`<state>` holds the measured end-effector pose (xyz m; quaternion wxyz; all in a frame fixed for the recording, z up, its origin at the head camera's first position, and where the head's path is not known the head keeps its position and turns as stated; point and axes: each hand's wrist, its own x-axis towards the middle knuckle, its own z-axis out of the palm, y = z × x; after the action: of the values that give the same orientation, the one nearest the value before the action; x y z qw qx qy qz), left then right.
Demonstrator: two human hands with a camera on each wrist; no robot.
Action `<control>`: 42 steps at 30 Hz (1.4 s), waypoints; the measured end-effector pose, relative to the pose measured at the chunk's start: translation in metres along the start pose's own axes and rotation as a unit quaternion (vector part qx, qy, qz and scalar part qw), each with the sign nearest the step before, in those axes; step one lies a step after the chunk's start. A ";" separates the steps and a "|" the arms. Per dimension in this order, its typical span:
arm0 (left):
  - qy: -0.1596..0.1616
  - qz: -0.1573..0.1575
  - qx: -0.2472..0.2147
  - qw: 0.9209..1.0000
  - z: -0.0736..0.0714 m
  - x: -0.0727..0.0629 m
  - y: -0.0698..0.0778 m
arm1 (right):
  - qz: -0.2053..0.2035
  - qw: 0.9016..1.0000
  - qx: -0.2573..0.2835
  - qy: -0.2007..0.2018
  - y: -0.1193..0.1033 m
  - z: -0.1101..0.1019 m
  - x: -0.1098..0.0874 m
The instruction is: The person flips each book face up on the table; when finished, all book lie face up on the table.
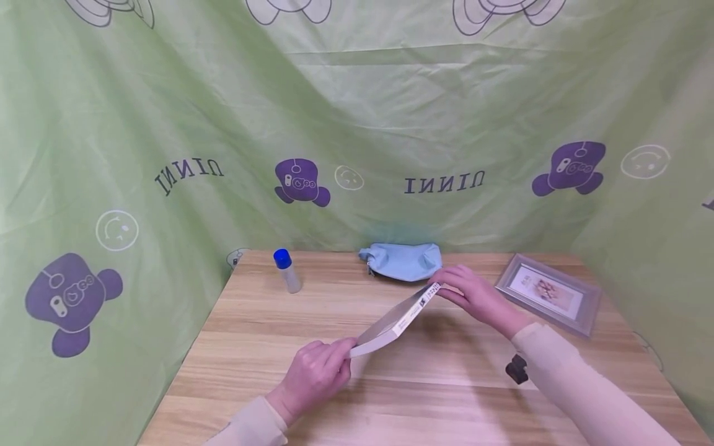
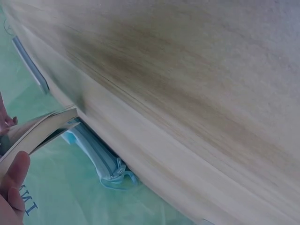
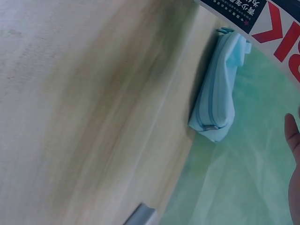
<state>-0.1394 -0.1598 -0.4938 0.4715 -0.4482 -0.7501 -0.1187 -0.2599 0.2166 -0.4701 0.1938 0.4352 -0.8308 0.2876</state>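
A book (image 1: 403, 314) is held tilted above the wooden table (image 1: 268, 347), its white spine with print facing up and right. My left hand (image 1: 317, 373) grips its near left corner; in the left wrist view the thumb (image 2: 18, 171) lies against the book's edge (image 2: 40, 133). At the far right end, my right hand (image 1: 474, 294) holds the book with fingers over its top edge. Big red characters show on the cover (image 3: 274, 35) in the right wrist view. Behind the book lies a light blue zippered pouch (image 1: 403, 261), close to the right fingertips.
A small translucent bottle (image 1: 290, 277) with a blue cap stands at the back left. At the back right a grey picture frame (image 1: 504, 272) lies flat, near the right forearm. A green printed cloth (image 1: 368, 111) hangs behind and beside the table.
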 end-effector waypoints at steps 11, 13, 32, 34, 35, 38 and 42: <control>-0.008 -0.031 -0.043 0.999 0.000 -0.009 0.007 | 0.035 0.999 0.008 -0.004 -0.005 -0.005 0.006; -0.005 -0.037 -0.051 0.998 0.001 -0.011 0.007 | 0.045 0.999 0.014 -0.001 -0.007 -0.006 0.007; -0.044 -0.097 -0.105 0.989 -0.001 -0.016 0.017 | 0.009 0.999 0.050 0.018 -0.007 -0.002 0.011; -0.043 -0.097 -0.108 0.988 -0.001 -0.016 0.018 | 0.001 0.999 0.050 0.018 -0.007 -0.002 0.013; -0.044 -0.099 -0.111 0.988 -0.001 -0.016 0.019 | -0.001 0.999 0.051 0.018 -0.007 -0.002 0.014; -0.050 -0.108 -0.112 0.987 -0.001 -0.018 0.022 | 0.004 0.998 0.058 0.015 -0.006 -0.001 0.015; -0.062 -0.137 -0.111 0.982 -0.001 -0.024 0.027 | 0.018 0.998 0.061 -0.005 -0.003 0.005 0.016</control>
<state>-0.1139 -0.1587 -0.5191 0.3506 -0.3976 -0.8142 -0.2369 -0.2662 0.2025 -0.4639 0.1575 0.4324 -0.8206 0.3389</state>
